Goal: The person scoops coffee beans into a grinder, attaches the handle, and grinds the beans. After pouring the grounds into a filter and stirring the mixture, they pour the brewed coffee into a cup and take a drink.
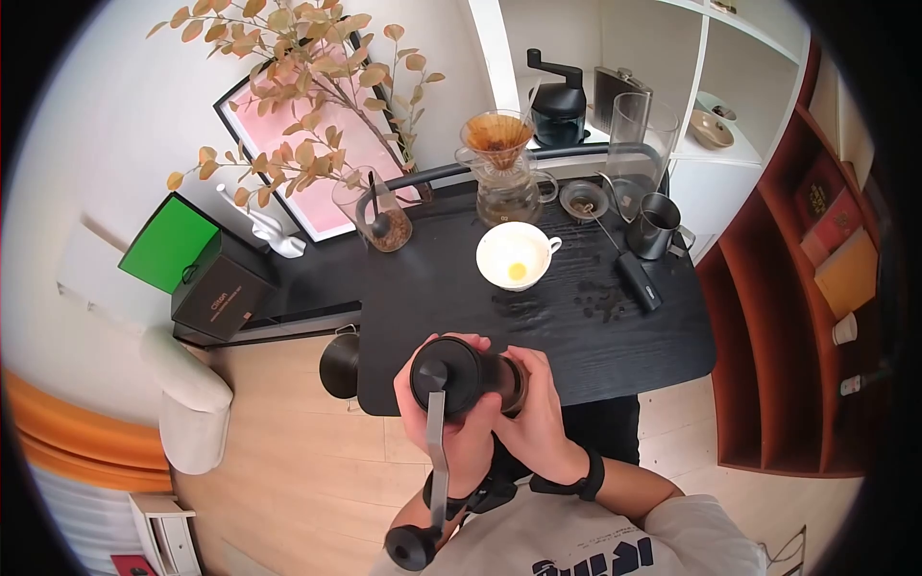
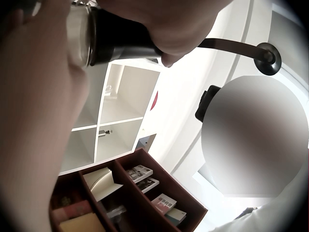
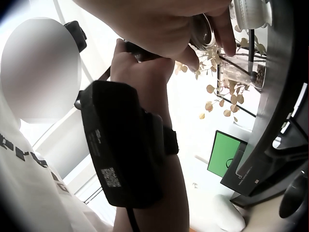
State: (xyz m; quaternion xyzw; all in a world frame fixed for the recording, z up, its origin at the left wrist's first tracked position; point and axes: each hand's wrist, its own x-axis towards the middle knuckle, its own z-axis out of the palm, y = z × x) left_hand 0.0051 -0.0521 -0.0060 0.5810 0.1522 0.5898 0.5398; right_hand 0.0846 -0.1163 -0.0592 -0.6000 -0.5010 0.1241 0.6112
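Note:
Both hands hold a black hand grinder (image 1: 448, 376) over the table's front edge in the head view. The left hand (image 1: 447, 437) wraps around its lidded body, and the right hand (image 1: 538, 422) grips the clear jar end (image 1: 509, 382). From the lid a metal crank runs down to a round black knob (image 1: 411, 547), which neither hand touches. In the left wrist view the left hand (image 2: 169, 21) covers part of the black body (image 2: 120, 36). The right wrist view shows the right hand (image 3: 159, 24) around the jar end (image 3: 202, 33).
On the black table (image 1: 432, 307) stand a white cup (image 1: 499, 252) with yellowish liquid, a glass dripper (image 1: 497, 139) on a server, a metal pitcher (image 1: 655, 226), a black handheld device (image 1: 639, 281) and a glass of beans (image 1: 387, 230). A black box (image 1: 223, 293) lies left.

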